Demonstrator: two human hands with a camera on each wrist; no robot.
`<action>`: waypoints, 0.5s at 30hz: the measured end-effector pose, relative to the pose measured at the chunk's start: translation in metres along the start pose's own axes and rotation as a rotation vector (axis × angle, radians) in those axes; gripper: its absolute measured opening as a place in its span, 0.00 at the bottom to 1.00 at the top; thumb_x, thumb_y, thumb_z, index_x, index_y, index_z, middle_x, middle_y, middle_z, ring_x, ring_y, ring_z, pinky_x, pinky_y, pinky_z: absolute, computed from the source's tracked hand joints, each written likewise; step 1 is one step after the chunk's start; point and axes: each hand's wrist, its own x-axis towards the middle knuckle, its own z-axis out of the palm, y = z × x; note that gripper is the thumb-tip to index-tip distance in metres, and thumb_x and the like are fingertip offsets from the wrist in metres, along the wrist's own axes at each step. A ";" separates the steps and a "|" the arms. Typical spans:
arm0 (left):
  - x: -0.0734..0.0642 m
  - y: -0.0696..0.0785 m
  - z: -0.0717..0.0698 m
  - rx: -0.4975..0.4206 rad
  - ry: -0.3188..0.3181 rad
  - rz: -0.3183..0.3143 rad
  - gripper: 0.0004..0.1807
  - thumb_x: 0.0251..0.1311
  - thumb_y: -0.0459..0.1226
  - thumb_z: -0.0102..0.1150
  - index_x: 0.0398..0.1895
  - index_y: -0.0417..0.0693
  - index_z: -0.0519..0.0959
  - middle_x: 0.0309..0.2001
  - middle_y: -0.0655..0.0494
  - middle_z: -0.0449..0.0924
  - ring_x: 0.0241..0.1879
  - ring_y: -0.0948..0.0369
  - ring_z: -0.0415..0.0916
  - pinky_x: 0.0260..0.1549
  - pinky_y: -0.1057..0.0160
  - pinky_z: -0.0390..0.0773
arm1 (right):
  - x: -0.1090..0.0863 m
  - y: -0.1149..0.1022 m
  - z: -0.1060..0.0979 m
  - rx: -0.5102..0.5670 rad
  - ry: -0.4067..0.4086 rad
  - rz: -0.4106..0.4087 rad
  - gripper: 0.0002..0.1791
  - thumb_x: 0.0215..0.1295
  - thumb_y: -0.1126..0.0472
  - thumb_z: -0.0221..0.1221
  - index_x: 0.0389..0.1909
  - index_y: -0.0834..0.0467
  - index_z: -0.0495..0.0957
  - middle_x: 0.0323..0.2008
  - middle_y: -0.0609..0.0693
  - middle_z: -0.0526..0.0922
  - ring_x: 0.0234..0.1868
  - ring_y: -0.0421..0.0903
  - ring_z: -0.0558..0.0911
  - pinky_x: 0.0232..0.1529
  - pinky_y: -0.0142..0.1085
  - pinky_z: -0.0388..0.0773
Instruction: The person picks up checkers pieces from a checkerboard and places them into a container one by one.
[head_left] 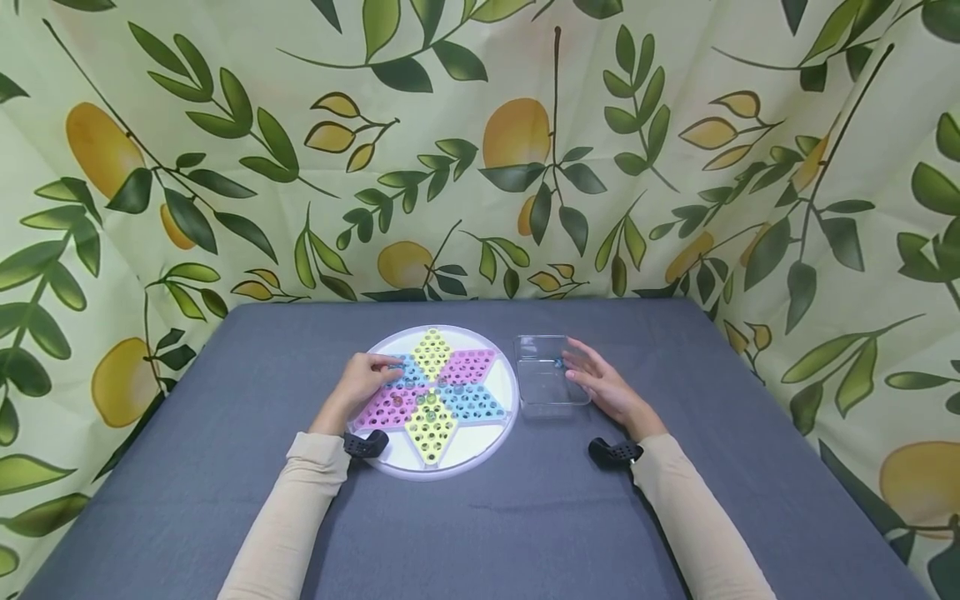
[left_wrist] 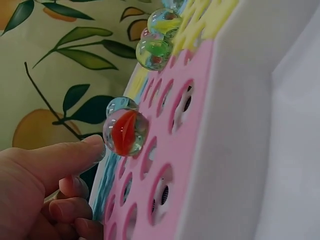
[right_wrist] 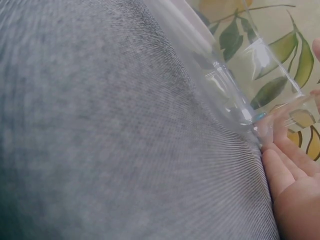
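Observation:
A round white Chinese checkers board (head_left: 491,443) lies on the table, its star in pink, blue and yellow. At the board's blue left section is my left hand (head_left: 362,382), thumb extended and other fingers loosely curled. In the left wrist view, that thumb (left_wrist: 75,155) overlaps the edge of a red-swirled glass marble (left_wrist: 125,134); nothing shows between thumb and fingers. My right hand (head_left: 603,387) touches the right side of a clear plastic box (head_left: 551,400), fingers fairly straight against its wall. Inside, near the fingertips, sits a small blue marble (head_left: 558,363).
Several glass marbles sit in the board's holes, including a green one (left_wrist: 154,52) close to the middle. The box stands just right of the board on the grey tablecloth (head_left: 480,533). A leaf-and-fruit patterned curtain (head_left: 465,217) hangs behind the table.

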 end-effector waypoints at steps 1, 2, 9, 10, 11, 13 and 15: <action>0.000 0.000 0.000 -0.008 0.003 0.001 0.16 0.58 0.36 0.63 0.49 0.38 0.82 0.20 0.60 0.66 0.26 0.63 0.62 0.27 0.69 0.64 | 0.000 0.000 0.000 0.001 0.000 0.000 0.40 0.71 0.62 0.52 0.77 0.52 0.40 0.77 0.62 0.45 0.79 0.58 0.42 0.77 0.56 0.36; -0.001 0.000 -0.001 -0.012 0.004 0.004 0.16 0.59 0.36 0.63 0.49 0.37 0.82 0.21 0.61 0.67 0.26 0.64 0.62 0.27 0.70 0.65 | 0.000 0.000 0.000 0.001 0.003 0.003 0.40 0.71 0.62 0.52 0.77 0.52 0.40 0.77 0.62 0.45 0.79 0.58 0.42 0.77 0.55 0.36; -0.006 0.010 -0.002 -0.104 -0.013 -0.033 0.17 0.60 0.38 0.62 0.51 0.41 0.82 0.21 0.61 0.66 0.24 0.65 0.61 0.24 0.70 0.64 | 0.000 -0.001 0.001 -0.013 0.017 0.015 0.40 0.71 0.62 0.52 0.77 0.51 0.41 0.77 0.61 0.45 0.79 0.58 0.42 0.77 0.56 0.37; -0.007 0.012 -0.002 -0.117 -0.019 -0.041 0.17 0.60 0.39 0.62 0.51 0.42 0.81 0.22 0.60 0.66 0.24 0.65 0.61 0.25 0.69 0.64 | 0.000 -0.001 0.001 -0.013 0.021 0.020 0.40 0.71 0.62 0.52 0.77 0.50 0.41 0.77 0.61 0.45 0.79 0.58 0.43 0.77 0.56 0.37; -0.008 0.014 -0.002 -0.129 -0.024 -0.048 0.18 0.60 0.39 0.62 0.52 0.42 0.81 0.22 0.60 0.66 0.26 0.64 0.61 0.26 0.69 0.65 | 0.000 -0.001 0.001 -0.015 0.022 0.023 0.40 0.71 0.62 0.52 0.77 0.50 0.42 0.77 0.61 0.45 0.79 0.58 0.43 0.77 0.56 0.37; -0.009 0.018 -0.001 -0.133 -0.024 -0.061 0.18 0.60 0.40 0.62 0.51 0.44 0.82 0.25 0.59 0.68 0.29 0.63 0.63 0.29 0.68 0.66 | 0.000 -0.001 0.002 -0.015 0.025 0.032 0.40 0.71 0.61 0.53 0.76 0.49 0.42 0.77 0.60 0.45 0.79 0.57 0.43 0.77 0.56 0.37; -0.010 0.023 -0.001 -0.127 -0.025 -0.062 0.18 0.60 0.41 0.63 0.52 0.43 0.82 0.27 0.58 0.69 0.32 0.62 0.64 0.32 0.67 0.66 | -0.001 -0.002 0.002 -0.017 0.023 0.037 0.40 0.70 0.60 0.53 0.76 0.48 0.43 0.77 0.59 0.45 0.79 0.57 0.43 0.77 0.56 0.37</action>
